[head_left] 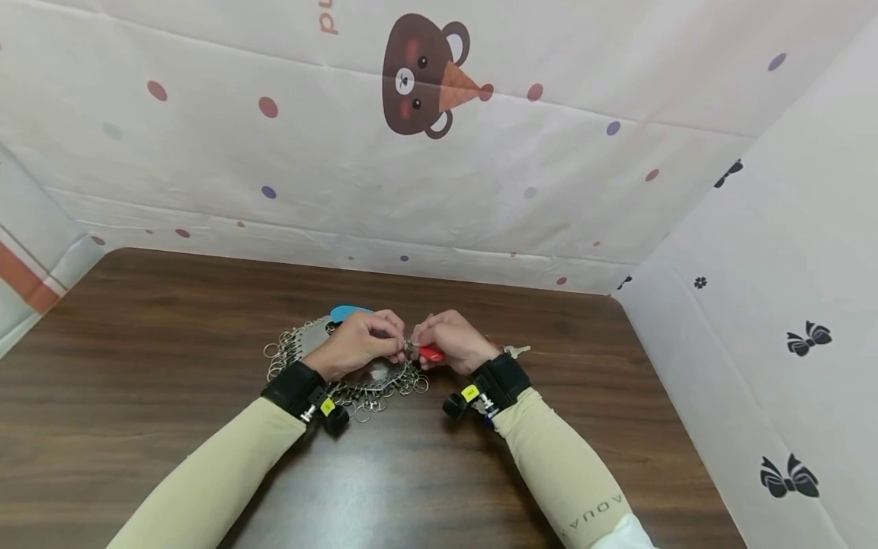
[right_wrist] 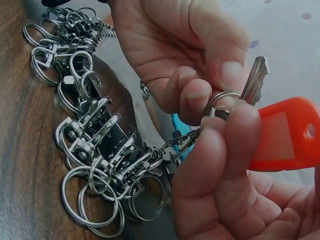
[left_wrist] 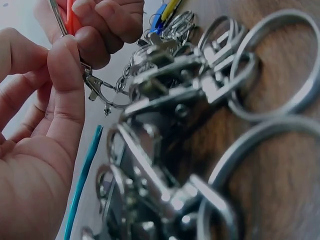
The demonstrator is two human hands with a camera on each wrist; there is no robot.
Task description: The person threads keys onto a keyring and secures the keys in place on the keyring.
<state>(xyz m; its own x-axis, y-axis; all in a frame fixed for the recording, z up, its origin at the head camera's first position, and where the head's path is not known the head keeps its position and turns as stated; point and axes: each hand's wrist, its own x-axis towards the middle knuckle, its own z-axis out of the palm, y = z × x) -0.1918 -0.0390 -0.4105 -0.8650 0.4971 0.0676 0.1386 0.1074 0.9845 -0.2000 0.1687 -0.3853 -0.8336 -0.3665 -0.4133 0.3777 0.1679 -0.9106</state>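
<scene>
In the head view my left hand [head_left: 363, 341] and right hand [head_left: 453, 341] meet fingertip to fingertip. The left thumb and fingers pinch a split key ring [right_wrist: 220, 100], clearest in the right wrist view. My right fingers pinch the same ring beside a silver key [right_wrist: 256, 80]. A red key tag [right_wrist: 285, 135] is held in the right hand too. The ring hangs from a swivel clasp on a large metal hoop plate [head_left: 312, 335], whose edge carries many clasps [right_wrist: 100, 140] with split rings. My left forearm and hand cover part of this plate.
A blue tag [head_left: 346, 313] lies by the plate's far side. Another key [head_left: 516, 351] shows to the right of my right hand. Blue and yellow tags [left_wrist: 167, 12] appear in the left wrist view. The brown wooden table [head_left: 171, 396] meets printed cloth walls [head_left: 329, 152] behind and right.
</scene>
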